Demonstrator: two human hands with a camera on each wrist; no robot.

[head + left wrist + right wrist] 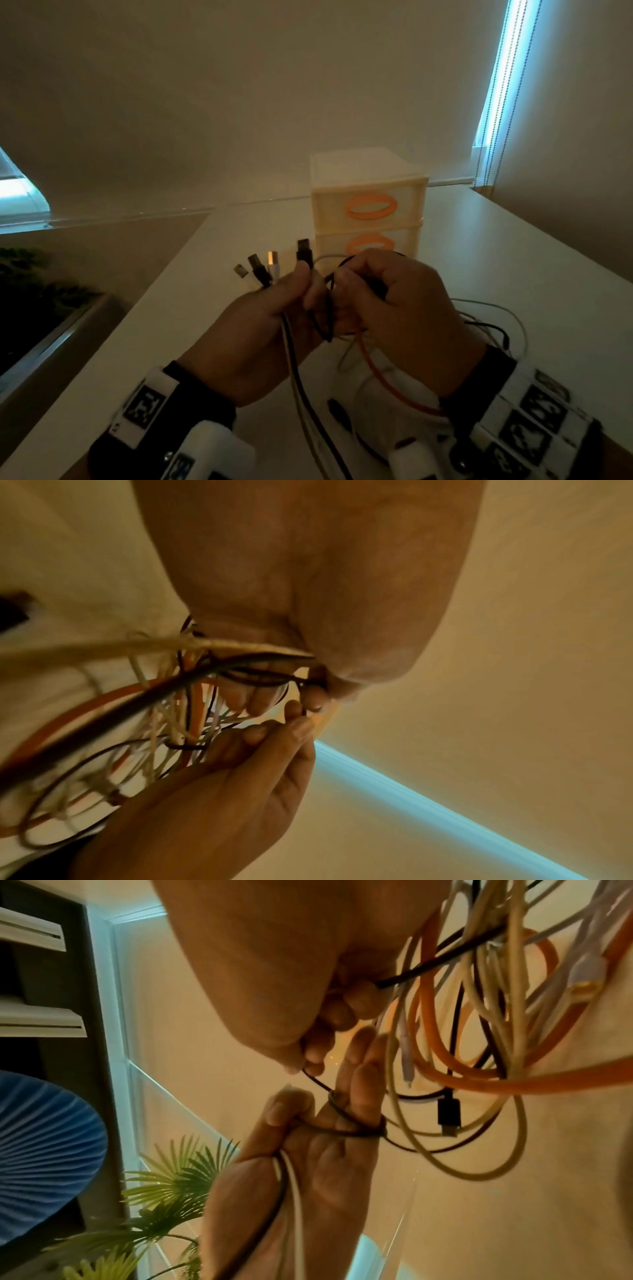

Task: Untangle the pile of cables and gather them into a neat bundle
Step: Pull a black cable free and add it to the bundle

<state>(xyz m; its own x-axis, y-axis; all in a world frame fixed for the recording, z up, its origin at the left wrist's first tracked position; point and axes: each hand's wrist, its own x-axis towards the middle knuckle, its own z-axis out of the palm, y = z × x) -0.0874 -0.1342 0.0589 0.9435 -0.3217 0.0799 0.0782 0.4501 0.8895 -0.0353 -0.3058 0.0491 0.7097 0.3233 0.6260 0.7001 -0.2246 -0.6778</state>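
Both hands are raised over the white table (513, 267). My left hand (291, 298) grips a bunch of cables, thumb pressed over them, and their USB plugs (304, 253) stick up above the fist. A thin black cable (342, 1118) loops round the left hand's fingers (359, 1085). My right hand (349, 287) pinches that thin black cable (327, 322) close against the left. An orange cable (387, 383) hangs in a loop below the hands. In the right wrist view the tangle of orange, cream and black cables (479, 1080) dangles beside the right hand (308, 1042), with a black plug (448, 1110) hanging in it.
A cream drawer unit (368, 205) with orange handles stands on the table just behind the hands. Loose cable loops (493, 318) trail on the table to the right. A plant (30, 291) sits beyond the table's left edge, near a glass panel.
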